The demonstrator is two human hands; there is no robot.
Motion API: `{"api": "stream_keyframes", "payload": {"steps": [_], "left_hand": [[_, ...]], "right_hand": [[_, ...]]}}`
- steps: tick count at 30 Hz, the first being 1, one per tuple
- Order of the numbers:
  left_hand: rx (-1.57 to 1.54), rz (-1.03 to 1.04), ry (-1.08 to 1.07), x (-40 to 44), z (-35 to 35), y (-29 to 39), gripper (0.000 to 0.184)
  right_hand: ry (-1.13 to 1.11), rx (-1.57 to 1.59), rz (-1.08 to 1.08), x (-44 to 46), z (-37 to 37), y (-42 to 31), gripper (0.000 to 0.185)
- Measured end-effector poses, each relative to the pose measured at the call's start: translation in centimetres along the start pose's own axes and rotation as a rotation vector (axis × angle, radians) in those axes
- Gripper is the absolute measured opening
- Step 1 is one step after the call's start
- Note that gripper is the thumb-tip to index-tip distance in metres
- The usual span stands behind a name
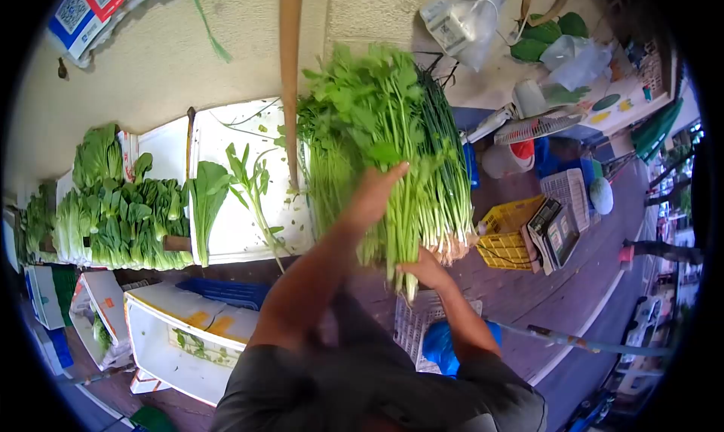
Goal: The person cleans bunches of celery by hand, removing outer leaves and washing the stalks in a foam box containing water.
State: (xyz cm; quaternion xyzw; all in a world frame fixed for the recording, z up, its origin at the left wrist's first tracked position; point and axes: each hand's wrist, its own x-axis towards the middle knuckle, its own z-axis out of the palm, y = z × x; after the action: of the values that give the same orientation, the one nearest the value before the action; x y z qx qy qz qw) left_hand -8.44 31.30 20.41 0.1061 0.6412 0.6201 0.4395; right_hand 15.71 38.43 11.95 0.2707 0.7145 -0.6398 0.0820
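Note:
A bunch of leafy green stalks (400, 206), like celery, lies over a pile of greens in the head view. My left hand (375, 193) is closed on the upper stalks, just under the leaves. Lower down, my right hand (424, 269) grips the pale ends of the same bunch. Long dark green onions (445, 153) with white ends and roots lie right beside the bunch. Left of my left hand, finer green stems (328, 183) are slightly blurred.
A wooden pole (290, 70) stands left of the pile. White foam trays (226, 236) hold loose leaves and leafy greens (136, 221). A yellow crate (504, 236) and a scale (556, 232) are at right. An open foam box (162, 356) sits lower left.

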Motion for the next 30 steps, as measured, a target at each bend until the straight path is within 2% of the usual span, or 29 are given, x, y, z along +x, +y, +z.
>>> {"api": "stream_keyframes", "payload": {"steps": [1,2,3,5,7,9,11,12,15,16,17,19,22,23,24,27,28,29,30], "left_hand": [[-0.02,-0.014,0.024,1.6,-0.8,-1.3,0.042],[-0.041,-0.028,0.048,3.2,-1.6,-2.5,0.041],[-0.096,0.097,0.167,4.3,-1.7,-4.9,0.04],[0.053,0.277,0.312,7.4,-3.4,-13.0,0.046],[0.16,0.171,0.252,5.2,-6.3,-20.0,0.046],[0.323,0.132,0.142,-0.1,-6.9,-21.7,0.033],[0.559,0.201,0.113,-3.3,-6.3,-22.3,0.029],[0.535,0.163,0.114,-3.4,-5.6,-23.1,0.03],[0.597,0.151,0.148,-1.8,-3.2,-23.8,0.032],[0.64,0.181,0.17,-0.4,-2.4,-23.4,0.033],[0.658,0.143,0.192,0.5,-1.6,-23.6,0.032],[0.686,0.057,0.246,2.3,-0.1,-24.5,0.03],[0.728,0.078,0.293,1.9,1.5,-25.3,0.027],[0.728,0.068,0.282,1.9,2.1,-25.3,0.026],[0.727,0.06,0.27,1.9,2.8,-25.3,0.026],[0.652,-0.002,0.201,1.6,3.3,-27.2,0.027],[0.612,-0.026,0.179,1.7,3.2,-28.2,0.028],[0.598,0.127,0.162,1.7,2.9,-28.7,0.029],[0.581,0.27,0.149,1.1,2.4,-28.8,0.03]], "right_hand": [[0.055,-0.111,-0.06,2.2,-0.3,0.1,0.055],[0.044,-0.043,-0.023,4.6,-0.7,1.0,0.057],[0.033,0.022,0.013,7.0,-1.1,1.7,0.059],[0.154,-0.136,0.097,10.6,-0.9,1.5,0.065],[0.136,-0.239,0.153,14.4,-1.4,7.0,0.074],[0.145,-0.285,0.186,17.0,-1.8,11.0,0.082],[0.165,-0.285,0.212,17.4,-1.8,13.3,0.09],[0.146,-0.283,0.219,17.5,-1.8,13.4,0.093],[0.24,-0.018,0.28,15.9,-1.4,10.6,0.092],[0.312,-0.147,0.304,15.5,-1.2,9.0,0.089],[0.257,-0.082,0.33,14.4,-1.2,5.9,0.087],[0.305,-0.269,0.298,15.0,-0.8,8.2,0.088],[0.251,-0.407,0.276,15.2,-1.4,9.0,0.086],[0.239,-0.437,0.271,15.4,-1.5,8.9,0.086],[0.393,-0.465,0.147,15.1,-0.8,9.5,0.081],[0.461,-0.453,0.105,13.7,0.0,9.0,0.077],[0.369,-0.412,0.186,13.3,0.1,8.1,0.077],[0.394,-0.576,0.121,14.4,-0.2,11.1,0.079],[0.404,-0.578,0.123,14.4,-0.5,10.8,0.079]]}}
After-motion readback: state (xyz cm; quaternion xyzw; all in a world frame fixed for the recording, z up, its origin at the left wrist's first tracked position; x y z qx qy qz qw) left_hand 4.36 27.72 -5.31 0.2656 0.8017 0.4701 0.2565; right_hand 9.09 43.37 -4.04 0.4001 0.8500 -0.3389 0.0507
